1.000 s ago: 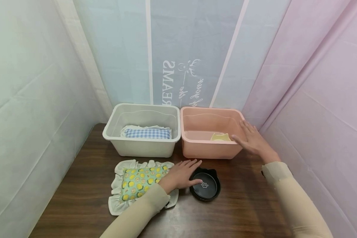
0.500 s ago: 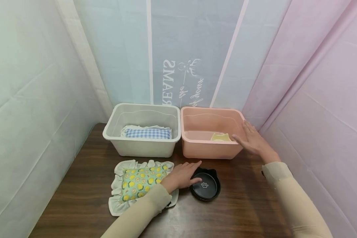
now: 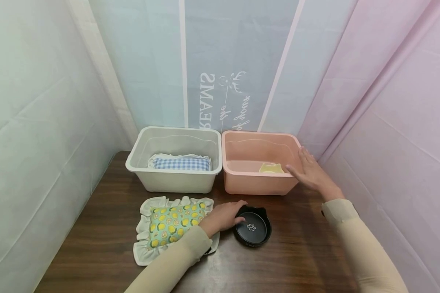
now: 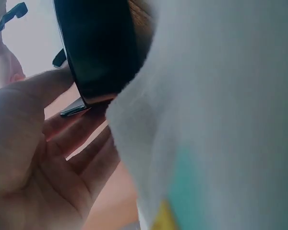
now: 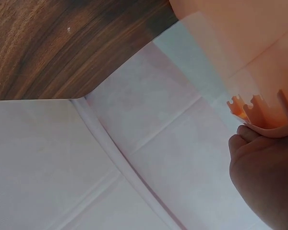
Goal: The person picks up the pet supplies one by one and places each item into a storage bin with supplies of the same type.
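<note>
In the head view my left hand [image 3: 223,215] is at the left rim of a black pet bowl [image 3: 251,236] with cat ears and a white paw print inside. The left wrist view shows the thumb [image 4: 50,86] at the rim and the fingers around the bowl's dark side, pinching its wall. A lemon-print cushion [image 3: 174,224] with a white frill lies just left of the bowl, partly under the left forearm. My right hand [image 3: 311,173] rests with straight fingers on the right rim of a pink plastic bin [image 3: 260,185].
Left of the pink bin stands a white bin [image 3: 176,183] with a blue checked cushion [image 3: 183,164] inside. A yellow cat-eared dish [image 3: 271,168] sits in the pink bin. Fabric curtains [image 3: 242,53] surround the brown wooden table [image 3: 293,260] behind and at both sides.
My left hand has lowered slightly and its fingers have curled in at the black bowl's rim. My right hand stays on the pink bin; the bowl has not visibly moved.
</note>
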`<act>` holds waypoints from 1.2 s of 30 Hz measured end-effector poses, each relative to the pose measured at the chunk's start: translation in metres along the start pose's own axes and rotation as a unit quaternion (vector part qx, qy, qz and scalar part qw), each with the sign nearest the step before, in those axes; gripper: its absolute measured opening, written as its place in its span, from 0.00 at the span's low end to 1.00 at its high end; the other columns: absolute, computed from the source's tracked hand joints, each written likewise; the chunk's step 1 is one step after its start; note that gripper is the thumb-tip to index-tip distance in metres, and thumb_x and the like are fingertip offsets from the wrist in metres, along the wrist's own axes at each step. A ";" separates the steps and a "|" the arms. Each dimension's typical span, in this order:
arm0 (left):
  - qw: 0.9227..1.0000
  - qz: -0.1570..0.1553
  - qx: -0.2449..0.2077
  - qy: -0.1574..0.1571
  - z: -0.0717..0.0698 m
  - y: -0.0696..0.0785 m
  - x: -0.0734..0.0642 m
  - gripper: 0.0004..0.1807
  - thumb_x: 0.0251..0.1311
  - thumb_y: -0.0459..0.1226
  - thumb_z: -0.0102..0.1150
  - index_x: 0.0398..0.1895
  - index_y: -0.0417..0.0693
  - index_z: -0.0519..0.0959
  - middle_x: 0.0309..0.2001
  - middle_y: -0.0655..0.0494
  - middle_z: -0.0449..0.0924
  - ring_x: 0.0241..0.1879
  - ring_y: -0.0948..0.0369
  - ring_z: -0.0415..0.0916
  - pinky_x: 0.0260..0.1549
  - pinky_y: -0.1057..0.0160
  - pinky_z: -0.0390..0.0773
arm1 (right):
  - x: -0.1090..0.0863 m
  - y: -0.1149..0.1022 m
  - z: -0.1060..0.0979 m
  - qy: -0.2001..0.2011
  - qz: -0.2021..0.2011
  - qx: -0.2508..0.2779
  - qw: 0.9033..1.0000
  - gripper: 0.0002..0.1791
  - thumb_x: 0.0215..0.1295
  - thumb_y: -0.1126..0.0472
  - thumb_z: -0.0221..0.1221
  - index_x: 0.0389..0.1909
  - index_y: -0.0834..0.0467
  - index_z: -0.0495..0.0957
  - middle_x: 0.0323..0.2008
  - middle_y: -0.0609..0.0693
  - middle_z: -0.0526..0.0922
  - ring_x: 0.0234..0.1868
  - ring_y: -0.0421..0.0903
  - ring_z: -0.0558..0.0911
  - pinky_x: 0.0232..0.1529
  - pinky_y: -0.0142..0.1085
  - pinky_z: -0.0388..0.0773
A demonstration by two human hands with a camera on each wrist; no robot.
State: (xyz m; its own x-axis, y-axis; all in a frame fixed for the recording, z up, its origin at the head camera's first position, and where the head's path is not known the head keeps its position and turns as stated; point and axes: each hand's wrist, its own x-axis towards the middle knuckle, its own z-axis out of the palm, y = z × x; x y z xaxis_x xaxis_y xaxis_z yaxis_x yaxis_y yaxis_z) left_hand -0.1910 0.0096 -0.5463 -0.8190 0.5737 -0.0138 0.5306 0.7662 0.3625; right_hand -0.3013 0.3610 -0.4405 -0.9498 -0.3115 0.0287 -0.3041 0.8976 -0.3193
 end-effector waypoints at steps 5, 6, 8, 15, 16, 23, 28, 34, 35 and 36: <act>0.999 0.002 -0.036 0.005 0.000 -0.001 0.000 0.29 0.76 0.46 0.66 0.76 0.57 0.72 0.62 0.54 0.85 0.59 0.56 0.85 0.54 0.55 0.86 | 0.000 -0.002 -0.001 -0.002 0.004 -0.002 1.000 0.56 0.81 0.29 0.44 0.87 0.62 0.30 0.87 0.59 0.25 0.86 0.66 0.32 0.82 0.67 0.36; 0.999 0.002 -0.044 0.006 -0.001 -0.002 0.000 0.29 0.76 0.45 0.66 0.75 0.57 0.72 0.62 0.53 0.85 0.59 0.56 0.85 0.55 0.55 0.85 | 0.000 -0.002 -0.001 -0.001 0.005 -0.002 1.000 0.56 0.81 0.29 0.44 0.87 0.62 0.30 0.87 0.59 0.25 0.86 0.66 0.32 0.82 0.67 0.36; 0.998 0.002 -0.060 0.009 -0.001 -0.002 0.000 0.28 0.75 0.44 0.67 0.75 0.56 0.73 0.60 0.53 0.86 0.58 0.56 0.85 0.55 0.56 0.85 | 0.000 -0.002 -0.001 -0.001 0.006 -0.002 1.000 0.56 0.81 0.29 0.44 0.87 0.62 0.30 0.87 0.58 0.25 0.86 0.66 0.32 0.82 0.67 0.36; 0.995 -0.006 -0.099 0.016 0.001 -0.005 -0.001 0.28 0.74 0.42 0.69 0.73 0.61 0.74 0.55 0.53 0.88 0.52 0.58 0.86 0.49 0.60 0.85 | 0.000 -0.002 -0.001 -0.004 0.012 -0.001 1.000 0.56 0.81 0.28 0.43 0.87 0.61 0.29 0.87 0.58 0.25 0.86 0.66 0.31 0.82 0.67 0.36; 0.994 -0.006 -0.104 0.017 0.001 -0.005 -0.001 0.28 0.73 0.41 0.69 0.73 0.61 0.74 0.54 0.54 0.88 0.51 0.59 0.86 0.47 0.61 0.85 | 0.000 -0.002 -0.001 -0.005 0.012 -0.002 1.000 0.56 0.81 0.28 0.43 0.87 0.61 0.29 0.87 0.59 0.25 0.86 0.67 0.31 0.82 0.68 0.36; 0.991 -0.012 -0.132 0.026 0.002 -0.006 -0.001 0.27 0.72 0.40 0.70 0.72 0.55 0.75 0.53 0.53 0.88 0.48 0.61 0.86 0.44 0.62 0.85 | 0.001 -0.001 -0.003 -0.002 0.005 -0.005 1.000 0.56 0.81 0.29 0.43 0.87 0.63 0.30 0.87 0.64 0.29 0.86 0.66 0.33 0.82 0.67 0.36; 0.989 -0.032 -0.140 0.030 -0.001 -0.002 -0.001 0.26 0.72 0.40 0.69 0.72 0.49 0.78 0.57 0.52 0.88 0.55 0.58 0.86 0.51 0.61 0.85 | 0.003 0.000 -0.006 -0.003 0.003 -0.003 1.000 0.56 0.81 0.29 0.44 0.87 0.64 0.30 0.87 0.62 0.27 0.86 0.65 0.33 0.83 0.66 0.36; 0.986 -0.031 -0.157 0.042 -0.005 0.002 -0.001 0.24 0.70 0.35 0.70 0.68 0.49 0.81 0.54 0.52 0.89 0.53 0.58 0.85 0.50 0.61 0.85 | 0.005 0.000 -0.007 -0.009 0.010 0.000 1.000 0.56 0.81 0.28 0.44 0.87 0.61 0.30 0.87 0.60 0.27 0.86 0.67 0.33 0.81 0.70 0.38; 0.986 -0.033 -0.160 0.043 -0.006 0.002 -0.002 0.23 0.69 0.35 0.70 0.67 0.49 0.82 0.53 0.52 0.89 0.52 0.58 0.85 0.49 0.62 0.85 | 0.005 0.000 -0.007 -0.011 0.012 0.001 1.000 0.56 0.81 0.28 0.44 0.87 0.61 0.30 0.87 0.61 0.27 0.86 0.67 0.32 0.81 0.70 0.39; 0.985 -0.036 -0.163 0.046 -0.006 0.003 -0.002 0.23 0.69 0.34 0.70 0.66 0.49 0.82 0.52 0.52 0.89 0.51 0.59 0.85 0.48 0.62 0.84 | 0.005 0.000 -0.008 -0.012 0.013 0.001 1.000 0.56 0.81 0.28 0.44 0.87 0.61 0.30 0.87 0.61 0.28 0.86 0.68 0.32 0.81 0.71 0.39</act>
State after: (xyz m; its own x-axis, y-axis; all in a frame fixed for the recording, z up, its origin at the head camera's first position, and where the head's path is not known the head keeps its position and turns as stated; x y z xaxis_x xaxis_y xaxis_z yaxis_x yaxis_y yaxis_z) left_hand -0.1889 0.0087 -0.5393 -0.8756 0.4822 0.0284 0.3853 0.6617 0.6432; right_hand -0.3064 0.3617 -0.4331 -0.9550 -0.2965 -0.0028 -0.2799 0.9046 -0.3215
